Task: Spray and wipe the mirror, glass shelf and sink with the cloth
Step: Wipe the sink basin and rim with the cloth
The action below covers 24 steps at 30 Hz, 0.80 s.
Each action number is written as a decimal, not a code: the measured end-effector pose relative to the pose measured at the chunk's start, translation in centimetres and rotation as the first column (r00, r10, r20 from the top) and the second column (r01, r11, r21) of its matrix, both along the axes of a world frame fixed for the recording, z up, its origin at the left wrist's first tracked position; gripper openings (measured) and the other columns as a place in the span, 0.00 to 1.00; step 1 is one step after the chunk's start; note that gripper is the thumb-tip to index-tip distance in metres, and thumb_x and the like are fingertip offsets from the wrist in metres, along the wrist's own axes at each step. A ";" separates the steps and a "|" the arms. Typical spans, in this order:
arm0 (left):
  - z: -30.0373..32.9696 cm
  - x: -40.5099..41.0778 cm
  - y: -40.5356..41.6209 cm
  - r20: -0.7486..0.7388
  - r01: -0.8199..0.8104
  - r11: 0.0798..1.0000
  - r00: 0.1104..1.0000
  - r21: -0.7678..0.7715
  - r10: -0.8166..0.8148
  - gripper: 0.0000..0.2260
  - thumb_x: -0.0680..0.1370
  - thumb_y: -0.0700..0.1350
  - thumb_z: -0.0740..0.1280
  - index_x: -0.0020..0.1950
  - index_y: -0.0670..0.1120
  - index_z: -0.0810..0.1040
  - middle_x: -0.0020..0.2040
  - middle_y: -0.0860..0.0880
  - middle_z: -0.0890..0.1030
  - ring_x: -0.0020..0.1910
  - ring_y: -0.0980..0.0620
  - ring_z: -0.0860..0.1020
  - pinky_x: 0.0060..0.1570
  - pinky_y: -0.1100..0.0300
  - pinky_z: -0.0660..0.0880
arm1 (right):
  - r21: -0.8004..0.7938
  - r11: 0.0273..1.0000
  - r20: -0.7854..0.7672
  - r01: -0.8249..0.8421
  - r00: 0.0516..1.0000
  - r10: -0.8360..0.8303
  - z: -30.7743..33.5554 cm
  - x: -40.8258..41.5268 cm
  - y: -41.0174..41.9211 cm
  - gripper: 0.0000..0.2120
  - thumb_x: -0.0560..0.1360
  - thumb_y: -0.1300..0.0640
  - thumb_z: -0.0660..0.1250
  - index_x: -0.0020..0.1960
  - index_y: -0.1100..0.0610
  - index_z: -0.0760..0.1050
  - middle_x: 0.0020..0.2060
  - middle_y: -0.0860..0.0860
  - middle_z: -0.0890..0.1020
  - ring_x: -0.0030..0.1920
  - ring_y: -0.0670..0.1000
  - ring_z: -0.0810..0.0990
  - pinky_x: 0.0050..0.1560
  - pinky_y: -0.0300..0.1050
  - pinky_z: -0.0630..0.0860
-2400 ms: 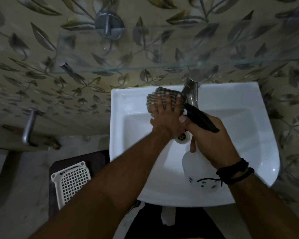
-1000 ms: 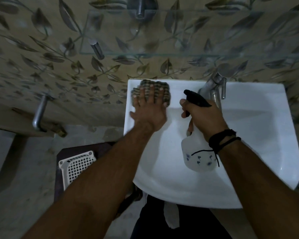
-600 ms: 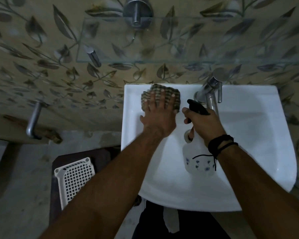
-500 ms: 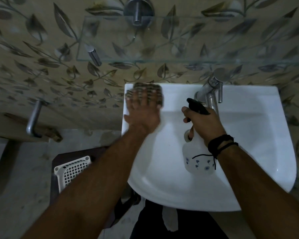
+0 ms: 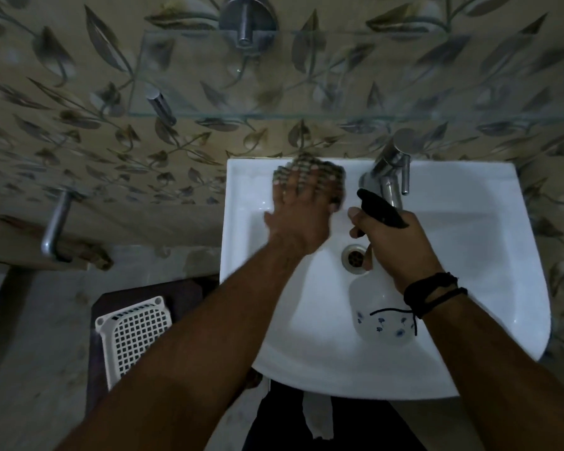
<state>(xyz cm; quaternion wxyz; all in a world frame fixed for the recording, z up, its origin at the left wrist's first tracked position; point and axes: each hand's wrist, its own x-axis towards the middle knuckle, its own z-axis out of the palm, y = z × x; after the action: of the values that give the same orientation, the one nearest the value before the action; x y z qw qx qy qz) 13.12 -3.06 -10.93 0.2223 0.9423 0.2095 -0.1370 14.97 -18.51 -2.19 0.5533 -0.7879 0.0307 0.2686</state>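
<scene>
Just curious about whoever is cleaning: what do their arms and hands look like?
Both forearms are bare, no sleeves in view. Neither the left hand nor the right hand wears a glove. The right wrist wears black cord bracelets, one loose end dangling.

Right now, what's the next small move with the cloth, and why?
Probably slide the left hand and cloth along the sink rim toward the tap: the cloth sits back left, and the right hand only holds the spray bottle.

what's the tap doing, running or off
Off, as far as shows: no stream falls from the tap into the sink, and no water flows around the drain.
</scene>
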 end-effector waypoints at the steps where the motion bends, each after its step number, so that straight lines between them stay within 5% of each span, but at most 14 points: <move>1: -0.5 -1.0 1.5 -0.007 -0.054 0.998 0.999 0.021 0.054 0.32 0.84 0.60 0.53 0.83 0.60 0.39 0.84 0.50 0.38 0.81 0.40 0.34 0.71 0.22 0.49 | 0.004 1.000 -0.002 -0.018 1.000 0.018 -0.1 0.0 0.4 0.17 0.80 0.49 0.71 0.69 0.43 0.78 0.44 0.54 0.85 0.23 0.47 0.75 0.34 0.43 0.76; 5: -0.5 -5.0 7.1 -0.008 -0.067 0.958 0.997 0.279 0.072 0.28 0.86 0.57 0.45 0.84 0.52 0.42 0.84 0.45 0.42 0.82 0.40 0.39 0.78 0.36 0.38 | 0.039 0.997 -0.015 -0.068 0.998 0.069 -0.2 0.1 2.2 0.20 0.81 0.50 0.71 0.72 0.44 0.77 0.46 0.52 0.85 0.21 0.45 0.76 0.35 0.43 0.77; 10: -0.6 -4.5 7.5 -0.019 -0.092 0.957 0.995 0.274 0.102 0.28 0.86 0.56 0.47 0.84 0.50 0.44 0.84 0.42 0.42 0.81 0.34 0.40 0.77 0.37 0.38 | -0.018 0.993 -0.018 -0.113 0.994 0.112 -0.9 0.9 3.8 0.15 0.80 0.48 0.70 0.67 0.46 0.78 0.44 0.52 0.85 0.20 0.47 0.76 0.37 0.43 0.76; 16: -0.3 -9.7 6.0 -0.002 0.041 0.961 0.999 0.273 -0.042 0.28 0.86 0.55 0.48 0.84 0.50 0.42 0.84 0.44 0.40 0.82 0.39 0.37 0.79 0.35 0.42 | -0.035 0.972 -0.057 -0.231 0.972 0.229 -2.0 0.0 6.2 0.17 0.80 0.49 0.69 0.69 0.47 0.79 0.36 0.53 0.83 0.23 0.51 0.76 0.38 0.49 0.77; 24: -0.8 -12.0 5.7 0.016 0.037 0.968 0.999 0.247 -0.043 0.26 0.85 0.56 0.49 0.84 0.51 0.53 0.84 0.44 0.47 0.82 0.37 0.40 0.78 0.38 0.41 | -0.016 0.953 -0.089 -0.304 0.949 0.301 -2.5 -2.6 7.7 0.16 0.80 0.46 0.69 0.67 0.41 0.77 0.41 0.52 0.85 0.22 0.50 0.77 0.42 0.47 0.80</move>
<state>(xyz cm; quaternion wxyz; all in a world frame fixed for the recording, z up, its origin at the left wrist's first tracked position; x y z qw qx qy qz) 1.14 2.65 -11.72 0.1027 0.9681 0.2034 -0.1043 12.40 -10.85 -4.71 0.4922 -0.7790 -0.0626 0.3833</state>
